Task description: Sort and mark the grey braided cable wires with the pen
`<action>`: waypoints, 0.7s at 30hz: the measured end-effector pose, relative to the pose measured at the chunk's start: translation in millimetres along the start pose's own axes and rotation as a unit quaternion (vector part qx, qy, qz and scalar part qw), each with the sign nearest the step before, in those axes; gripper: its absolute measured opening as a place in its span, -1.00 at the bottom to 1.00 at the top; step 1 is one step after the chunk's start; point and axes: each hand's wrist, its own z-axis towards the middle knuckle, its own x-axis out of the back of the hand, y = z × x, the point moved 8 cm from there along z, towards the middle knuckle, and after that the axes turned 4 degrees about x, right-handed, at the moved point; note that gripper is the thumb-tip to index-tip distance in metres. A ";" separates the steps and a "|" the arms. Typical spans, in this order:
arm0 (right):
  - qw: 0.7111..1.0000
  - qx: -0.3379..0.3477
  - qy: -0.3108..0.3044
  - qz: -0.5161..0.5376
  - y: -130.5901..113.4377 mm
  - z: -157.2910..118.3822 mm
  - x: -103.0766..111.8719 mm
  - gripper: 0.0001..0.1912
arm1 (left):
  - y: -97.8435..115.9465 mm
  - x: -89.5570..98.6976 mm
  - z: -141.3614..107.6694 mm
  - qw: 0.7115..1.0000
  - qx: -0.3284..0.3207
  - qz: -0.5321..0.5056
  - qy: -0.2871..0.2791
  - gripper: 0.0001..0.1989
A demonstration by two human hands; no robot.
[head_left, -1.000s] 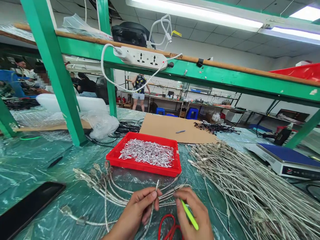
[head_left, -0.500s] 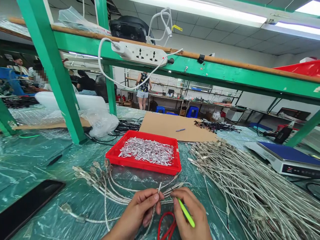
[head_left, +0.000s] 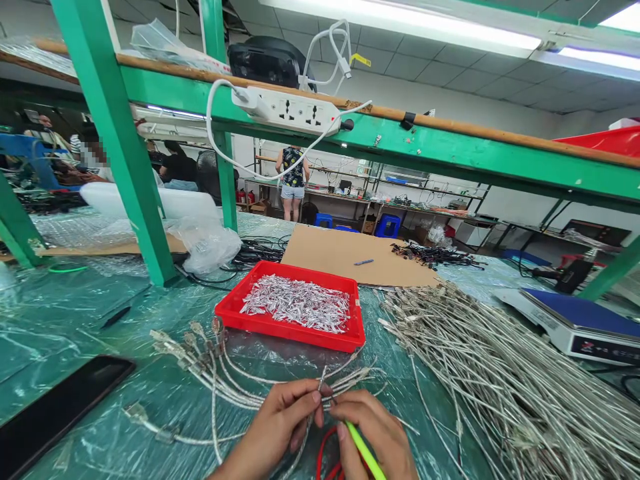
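Observation:
My left hand is closed around a silver braided cable, pinching it near its end, which points up between thumb and fingers. My right hand grips a slim tool with a bright yellow-green handle; its thin dark tip is close to the cable, and whether they touch I cannot tell. Red loops lie below, between the hands. Several more silver cables with flat plugs spread on the table behind my hands. Just beyond them is a red tray of small shiny silver pieces.
A large pile of silver cables covers the right side, with a scale behind it. A black phone lies at left. Cardboard lies beyond the tray. A green shelf frame crosses above; people are in the background.
My right hand and the green-handled tool have moved slightly left, closer to the cable end in my left hand. The whole view has shifted a little.

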 end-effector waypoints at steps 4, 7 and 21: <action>1.000 -0.003 -0.003 0.005 2.8 -3.3 -0.8 -0.73 | -1.3 0.7 0.5 1.000 0.001 0.012 0.004 -0.65; 1.000 -0.006 -0.025 0.005 6.3 -5.4 -4.0 -0.71 | -1.1 -3.9 -0.2 0.999 -0.007 0.027 -0.018 -0.65; 0.999 -0.001 0.016 0.028 3.1 -4.7 -1.6 -0.75 | -0.5 1.7 -0.4 0.999 0.002 0.030 0.014 -0.62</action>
